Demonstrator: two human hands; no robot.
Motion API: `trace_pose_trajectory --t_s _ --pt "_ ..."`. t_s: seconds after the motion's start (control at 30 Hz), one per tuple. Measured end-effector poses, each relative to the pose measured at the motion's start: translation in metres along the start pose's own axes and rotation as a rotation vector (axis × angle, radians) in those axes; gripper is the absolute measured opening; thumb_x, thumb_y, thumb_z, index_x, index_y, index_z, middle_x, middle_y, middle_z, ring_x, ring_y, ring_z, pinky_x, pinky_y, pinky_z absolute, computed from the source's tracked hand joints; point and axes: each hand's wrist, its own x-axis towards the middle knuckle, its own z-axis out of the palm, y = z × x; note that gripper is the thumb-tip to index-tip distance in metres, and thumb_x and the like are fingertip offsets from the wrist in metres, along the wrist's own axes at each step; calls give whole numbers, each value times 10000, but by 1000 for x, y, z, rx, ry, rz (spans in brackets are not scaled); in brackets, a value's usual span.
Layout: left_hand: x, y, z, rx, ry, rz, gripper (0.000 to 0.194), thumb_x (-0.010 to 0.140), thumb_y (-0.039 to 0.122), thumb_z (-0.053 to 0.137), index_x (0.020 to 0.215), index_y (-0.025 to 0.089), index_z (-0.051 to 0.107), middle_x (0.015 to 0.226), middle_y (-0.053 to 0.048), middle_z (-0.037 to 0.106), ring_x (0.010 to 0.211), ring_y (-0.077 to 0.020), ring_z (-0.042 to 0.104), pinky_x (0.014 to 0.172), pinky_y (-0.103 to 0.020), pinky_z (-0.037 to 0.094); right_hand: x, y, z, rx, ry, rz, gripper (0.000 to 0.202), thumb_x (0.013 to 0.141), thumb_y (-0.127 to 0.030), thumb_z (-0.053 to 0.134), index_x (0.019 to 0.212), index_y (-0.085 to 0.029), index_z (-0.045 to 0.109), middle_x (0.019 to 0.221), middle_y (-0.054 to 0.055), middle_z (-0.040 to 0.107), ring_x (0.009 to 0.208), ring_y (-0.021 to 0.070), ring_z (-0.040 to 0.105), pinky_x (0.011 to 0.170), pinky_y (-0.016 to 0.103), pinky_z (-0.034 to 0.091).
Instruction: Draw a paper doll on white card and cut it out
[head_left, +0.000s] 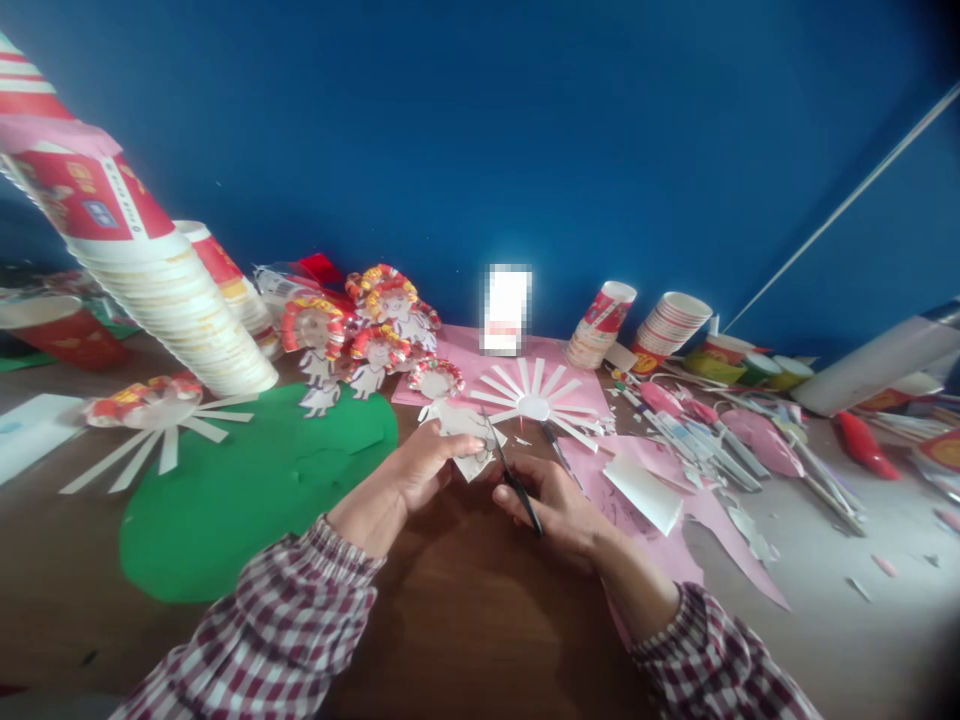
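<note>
Near the middle of the table, my left hand (422,467) pinches a small white paper piece (474,465) with drawn outlines on it. My right hand (559,505) grips a pair of scissors (517,487) with dark handles, and the blades lie against the paper's right edge. Just behind the hands is a white paper cup cut into spread strips (534,407). To its left stands a small ring-headed paper figure (435,380). A dark pen (561,455) lies by my right hand's knuckles.
Green paper (255,500) lies left, with another strip-cut cup (161,415) on its edge. Tall stacked paper cups (172,310) lean at far left. Several paper lion-like figures (375,350) stand behind. Pink paper (637,480), scraps, markers (720,440) and cup stacks (671,330) occupy the right.
</note>
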Motion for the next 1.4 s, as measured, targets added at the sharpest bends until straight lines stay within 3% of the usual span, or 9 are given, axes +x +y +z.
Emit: trace_pose_trajectory --t_s 0.17,0.6,0.93,1.1,1.4 --pt "-1 -1 2 19 40 -8 204 563 140 748 756 105 688 709 -62 680 629 -161 608 630 -285 467 0 -1 0 32 -11 11 369 834 -521 575 911 -160 593 741 -9 521 645 114 450 594 230 356" --pt "1 -1 -2 20 -15 -29 239 565 139 746 784 92 661 729 -57 672 655 -160 605 650 -282 472 1 1 -2 -31 -18 -35 343 843 -482 584 884 -141 596 762 0 523 684 121 443 610 224 351" --pt "2 -1 -3 -4 -15 -27 269 557 129 757 811 117 668 734 -36 676 667 -144 607 664 -265 468 0 3 -4 -108 -12 -7 300 850 -450 592 876 -151 600 771 -5 535 688 119 452 620 228 347" --pt "2 -1 -3 14 -3 -33 271 561 133 764 816 106 673 741 -42 681 679 -145 613 678 -265 473 0 5 -3 -147 10 49 311 832 -466 606 835 -155 595 703 -18 513 622 106 431 550 221 316" --pt "-1 -5 9 -47 98 26 283 730 374 703 907 158 652 898 -47 675 802 -163 623 696 -284 513 3 7 3 -7 140 53 303 857 -471 566 882 -169 586 631 -36 465 557 96 409 510 219 321"
